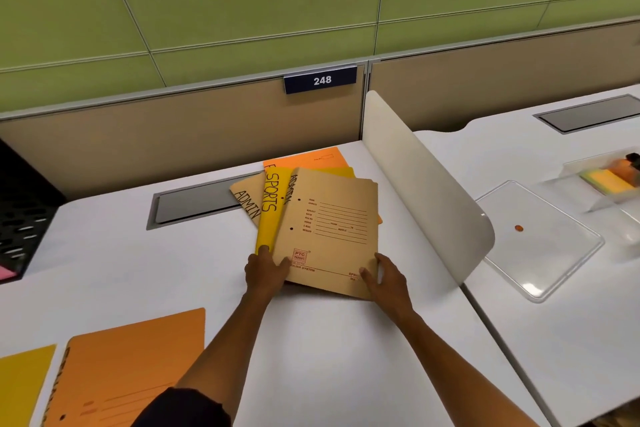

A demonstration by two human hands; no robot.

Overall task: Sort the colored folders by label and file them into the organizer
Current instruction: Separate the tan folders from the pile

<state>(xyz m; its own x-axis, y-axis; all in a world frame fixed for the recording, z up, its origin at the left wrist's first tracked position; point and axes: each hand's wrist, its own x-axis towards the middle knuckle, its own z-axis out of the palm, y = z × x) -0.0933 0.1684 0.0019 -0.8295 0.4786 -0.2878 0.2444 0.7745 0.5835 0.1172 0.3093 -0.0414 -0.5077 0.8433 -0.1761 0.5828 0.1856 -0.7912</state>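
Tan top folder (332,236) mid-frame on the fanned stack, both hands clamped on its near edge: left hand (265,270) at the left corner, right hand (384,276) at the right. Lift only that sheet, read label; black organizer (20,211) far left on counter (329,357).

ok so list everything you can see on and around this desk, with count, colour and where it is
Tan folders: at least two, fanned pile mid-desk.
Yellow SPORTS folder: one, in that pile.
Orange folder: one, bottom of pile.
Near orange folder: one, desk's near left.
Near yellow folder: one, far left edge.
Mesh organizer: one, black, left.
Divider: one, white, right of pile.
Number plate: one, dark blue, reads 248, on partition.
Clear tray: one, neighbouring desk.
Left hand, right hand: gripping the top tan folder's near edge.
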